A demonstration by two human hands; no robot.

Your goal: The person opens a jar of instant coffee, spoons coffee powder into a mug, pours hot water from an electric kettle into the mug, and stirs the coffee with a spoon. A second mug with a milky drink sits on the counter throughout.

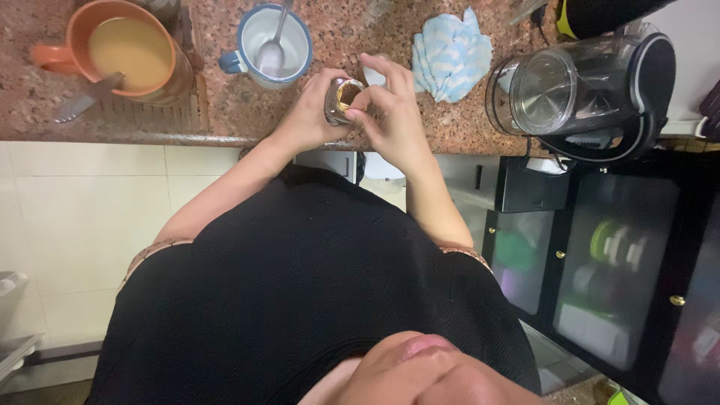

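1. Head view, looking straight down the person's black top to a speckled granite tabletop (225, 112); the picture appears upside down in relation to the body, so sides are judged from the arms.
2. Both hands meet at the tabletop's near edge, over a small jar (342, 99) with a gold-coloured rim; the jar lies tilted, its mouth turned toward the camera.
3. The hand on the picture's left side (309, 112) wraps the jar's body, fingers closed around it; which arm this is cannot be told for certain, taken here as the left hand.
4. The right hand (390, 112) sits just beside it, fingertips (358, 112) pinched at the jar's rim; whether they grip a lid or seal cannot be told.
5. Beyond the hands: a white mug with a blue rim (266, 45), a spoon (274, 46) standing in it; near, not touching the hands.
6. Far left: an orange mug (127, 49) full of pale brown liquid, a knife (86, 97) resting against it.
7. Right of the hands: a crumpled blue-and-white cloth (452, 56); further right, a clear electric kettle (577, 90) with a black handle.
8. Below the tabletop: dark glass-fronted cabinets (615, 262), contents blurred.
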